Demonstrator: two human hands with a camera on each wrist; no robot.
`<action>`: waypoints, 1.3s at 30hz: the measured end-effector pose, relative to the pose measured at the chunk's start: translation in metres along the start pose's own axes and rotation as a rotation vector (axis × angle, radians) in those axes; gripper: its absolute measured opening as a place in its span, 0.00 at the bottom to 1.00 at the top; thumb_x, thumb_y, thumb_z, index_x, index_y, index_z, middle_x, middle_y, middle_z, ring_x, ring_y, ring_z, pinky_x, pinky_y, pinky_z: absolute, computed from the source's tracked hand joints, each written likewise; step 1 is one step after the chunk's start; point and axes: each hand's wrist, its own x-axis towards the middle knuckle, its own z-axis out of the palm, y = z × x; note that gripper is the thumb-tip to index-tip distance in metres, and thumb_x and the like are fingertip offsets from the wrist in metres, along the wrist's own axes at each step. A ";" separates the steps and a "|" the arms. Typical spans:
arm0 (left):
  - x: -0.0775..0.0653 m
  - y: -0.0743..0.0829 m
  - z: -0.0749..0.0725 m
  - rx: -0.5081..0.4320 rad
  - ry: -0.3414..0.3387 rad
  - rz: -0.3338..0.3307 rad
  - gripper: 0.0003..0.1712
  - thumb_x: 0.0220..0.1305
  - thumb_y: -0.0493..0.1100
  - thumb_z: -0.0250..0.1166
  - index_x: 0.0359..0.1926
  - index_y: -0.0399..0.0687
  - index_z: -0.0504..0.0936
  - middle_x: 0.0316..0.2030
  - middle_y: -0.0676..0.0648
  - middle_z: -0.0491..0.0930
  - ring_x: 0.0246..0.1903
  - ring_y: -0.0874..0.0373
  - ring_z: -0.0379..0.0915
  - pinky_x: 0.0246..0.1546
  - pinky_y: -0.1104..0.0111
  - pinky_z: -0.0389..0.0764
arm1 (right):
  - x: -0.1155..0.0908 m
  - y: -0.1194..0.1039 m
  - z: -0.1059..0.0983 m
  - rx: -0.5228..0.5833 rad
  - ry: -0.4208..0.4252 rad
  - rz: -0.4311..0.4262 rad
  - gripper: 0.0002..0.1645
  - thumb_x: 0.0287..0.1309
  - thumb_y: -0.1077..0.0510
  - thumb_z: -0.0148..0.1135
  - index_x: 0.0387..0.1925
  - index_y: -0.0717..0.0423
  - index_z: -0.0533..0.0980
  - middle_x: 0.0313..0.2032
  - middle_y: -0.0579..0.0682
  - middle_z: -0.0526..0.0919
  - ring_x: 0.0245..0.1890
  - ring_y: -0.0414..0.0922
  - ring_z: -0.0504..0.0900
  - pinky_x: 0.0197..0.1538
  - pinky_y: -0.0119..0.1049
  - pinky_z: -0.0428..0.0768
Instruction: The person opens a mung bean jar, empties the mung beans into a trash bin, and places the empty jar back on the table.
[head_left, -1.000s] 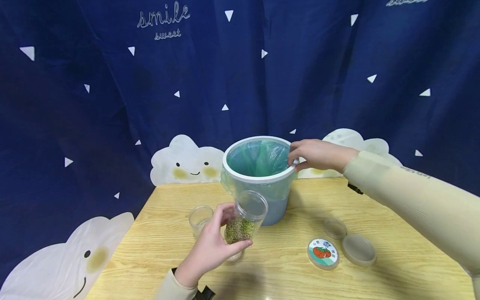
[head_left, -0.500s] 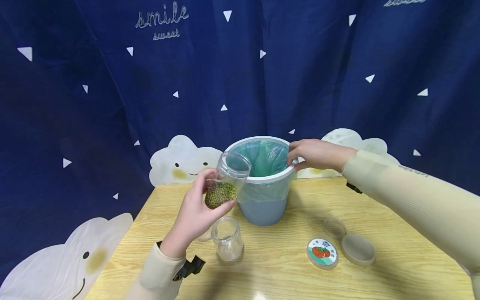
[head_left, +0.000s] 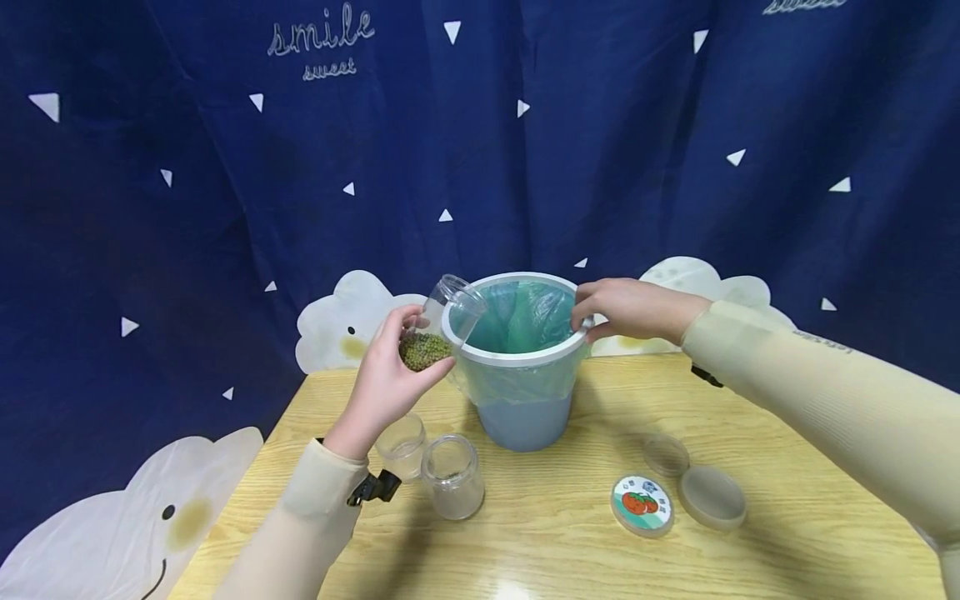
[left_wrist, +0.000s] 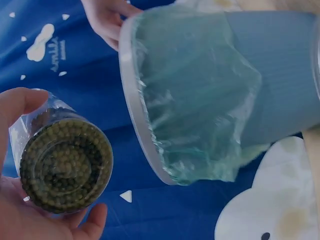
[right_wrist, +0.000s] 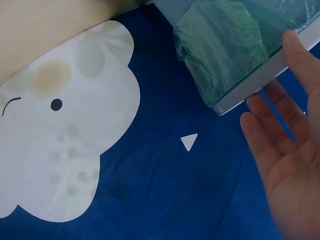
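My left hand [head_left: 386,375] grips a clear plastic jar [head_left: 459,308] at the left side of the trash can [head_left: 523,423]. Green mung beans [head_left: 424,351] fill its lower part. The lidless jar leans right, its mouth at the can's white rim; the left wrist view shows the beans through the jar's base [left_wrist: 66,167]. A thin green bag [head_left: 525,312] lines the can and folds down over the outside. On the can's right, my right hand [head_left: 636,308] pinches the rim, thumb and fingers on opposite sides of it in the right wrist view.
Two open clear jars [head_left: 453,479] stand on the wooden table [head_left: 555,542] below my left forearm. Right of the can lie a lid with a tomato picture [head_left: 642,505] and two plain translucent lids [head_left: 712,497]. A dark blue curtain [head_left: 630,150] hangs behind.
My left hand has lifted the jar of beans up and left, then tilted it toward the can's opening. The standing jars are now uncovered. My right hand stays at the rim.
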 end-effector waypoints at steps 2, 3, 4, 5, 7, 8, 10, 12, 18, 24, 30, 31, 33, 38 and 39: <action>0.004 -0.004 0.001 0.012 -0.001 -0.006 0.43 0.53 0.42 0.80 0.67 0.41 0.69 0.57 0.39 0.77 0.61 0.44 0.73 0.64 0.50 0.75 | 0.000 0.000 0.000 -0.002 0.000 0.002 0.10 0.50 0.60 0.78 0.34 0.45 0.85 0.38 0.45 0.84 0.38 0.46 0.83 0.44 0.44 0.83; 0.006 -0.006 0.002 0.020 -0.003 -0.005 0.43 0.54 0.43 0.80 0.67 0.40 0.69 0.57 0.39 0.77 0.60 0.44 0.73 0.64 0.50 0.75 | 0.000 0.000 0.000 -0.003 -0.003 0.003 0.09 0.51 0.60 0.78 0.34 0.45 0.85 0.38 0.45 0.84 0.38 0.46 0.83 0.45 0.44 0.83; 0.007 -0.008 0.004 0.027 -0.006 -0.007 0.43 0.54 0.43 0.80 0.67 0.40 0.70 0.57 0.39 0.76 0.60 0.43 0.73 0.64 0.50 0.75 | -0.001 0.001 0.000 -0.003 -0.005 0.003 0.09 0.51 0.59 0.78 0.34 0.45 0.85 0.38 0.45 0.84 0.38 0.47 0.83 0.45 0.44 0.83; 0.008 -0.009 0.005 0.034 -0.009 -0.009 0.42 0.54 0.43 0.79 0.67 0.41 0.70 0.57 0.39 0.76 0.60 0.43 0.73 0.64 0.50 0.74 | -0.001 0.001 0.000 -0.005 -0.007 0.004 0.09 0.51 0.59 0.78 0.34 0.45 0.85 0.38 0.45 0.84 0.38 0.47 0.84 0.45 0.44 0.83; 0.010 -0.013 0.006 0.049 -0.014 -0.009 0.43 0.54 0.44 0.79 0.68 0.41 0.70 0.57 0.38 0.76 0.60 0.43 0.73 0.64 0.49 0.74 | -0.001 0.001 0.001 -0.008 -0.010 0.004 0.09 0.51 0.59 0.78 0.34 0.45 0.85 0.38 0.45 0.84 0.38 0.46 0.84 0.45 0.44 0.83; 0.011 -0.015 0.007 0.056 -0.016 -0.009 0.43 0.54 0.44 0.79 0.68 0.41 0.70 0.58 0.38 0.76 0.61 0.43 0.73 0.64 0.49 0.74 | -0.002 0.001 0.001 -0.010 -0.011 0.002 0.09 0.51 0.59 0.78 0.34 0.45 0.85 0.39 0.45 0.84 0.38 0.46 0.84 0.45 0.44 0.83; 0.013 -0.018 0.008 0.064 -0.018 -0.014 0.42 0.54 0.44 0.79 0.67 0.42 0.71 0.58 0.39 0.76 0.60 0.43 0.73 0.64 0.49 0.74 | -0.002 0.000 0.001 -0.014 -0.010 0.001 0.09 0.51 0.58 0.78 0.34 0.45 0.85 0.39 0.46 0.84 0.38 0.46 0.84 0.44 0.44 0.83; 0.015 -0.021 0.008 0.074 -0.018 -0.010 0.42 0.54 0.43 0.79 0.67 0.42 0.71 0.58 0.38 0.75 0.60 0.42 0.73 0.64 0.48 0.74 | -0.001 0.000 0.001 -0.029 -0.010 0.000 0.09 0.51 0.58 0.78 0.34 0.45 0.85 0.39 0.46 0.84 0.37 0.45 0.83 0.44 0.43 0.83; 0.021 -0.029 0.005 0.118 -0.024 0.027 0.42 0.52 0.42 0.80 0.66 0.41 0.72 0.58 0.38 0.74 0.59 0.42 0.73 0.63 0.49 0.75 | 0.000 -0.003 0.001 -0.079 -0.015 0.008 0.09 0.51 0.57 0.78 0.34 0.44 0.85 0.38 0.45 0.84 0.36 0.42 0.82 0.43 0.42 0.84; 0.026 -0.032 0.001 0.147 -0.060 0.019 0.40 0.54 0.44 0.79 0.66 0.43 0.73 0.58 0.39 0.72 0.59 0.43 0.71 0.65 0.49 0.73 | 0.000 -0.003 0.001 -0.081 -0.012 0.008 0.09 0.51 0.57 0.78 0.34 0.44 0.85 0.38 0.45 0.84 0.36 0.42 0.83 0.43 0.43 0.84; 0.030 -0.032 -0.002 0.162 -0.083 0.004 0.41 0.54 0.43 0.79 0.67 0.41 0.73 0.58 0.38 0.72 0.58 0.42 0.72 0.63 0.50 0.75 | -0.002 -0.002 0.002 -0.085 -0.009 0.013 0.09 0.51 0.57 0.78 0.34 0.44 0.85 0.39 0.45 0.84 0.36 0.41 0.83 0.43 0.42 0.84; 0.030 -0.031 -0.002 0.165 -0.086 0.005 0.41 0.54 0.42 0.79 0.68 0.41 0.73 0.59 0.38 0.72 0.58 0.42 0.72 0.62 0.50 0.75 | -0.002 -0.002 0.002 -0.086 -0.009 0.013 0.09 0.51 0.57 0.78 0.34 0.44 0.85 0.39 0.45 0.84 0.36 0.41 0.83 0.43 0.42 0.84; 0.031 -0.030 -0.003 0.173 -0.092 0.005 0.42 0.54 0.42 0.79 0.68 0.40 0.72 0.59 0.37 0.73 0.59 0.42 0.72 0.61 0.50 0.76 | -0.002 -0.002 0.002 -0.086 -0.008 0.013 0.09 0.52 0.57 0.78 0.34 0.44 0.85 0.39 0.45 0.84 0.36 0.41 0.83 0.44 0.42 0.84; 0.034 -0.029 -0.005 0.183 -0.106 -0.009 0.43 0.54 0.42 0.79 0.68 0.39 0.71 0.59 0.37 0.74 0.60 0.42 0.72 0.63 0.50 0.75 | -0.002 -0.003 0.001 -0.086 -0.002 0.003 0.09 0.51 0.57 0.78 0.34 0.44 0.85 0.39 0.45 0.84 0.36 0.41 0.82 0.43 0.42 0.84; 0.035 -0.029 -0.005 0.183 -0.107 -0.013 0.43 0.54 0.42 0.79 0.68 0.39 0.71 0.59 0.37 0.75 0.60 0.42 0.72 0.63 0.49 0.74 | -0.002 -0.003 0.001 -0.086 0.000 0.001 0.09 0.51 0.57 0.78 0.34 0.44 0.85 0.39 0.45 0.84 0.36 0.41 0.82 0.43 0.42 0.84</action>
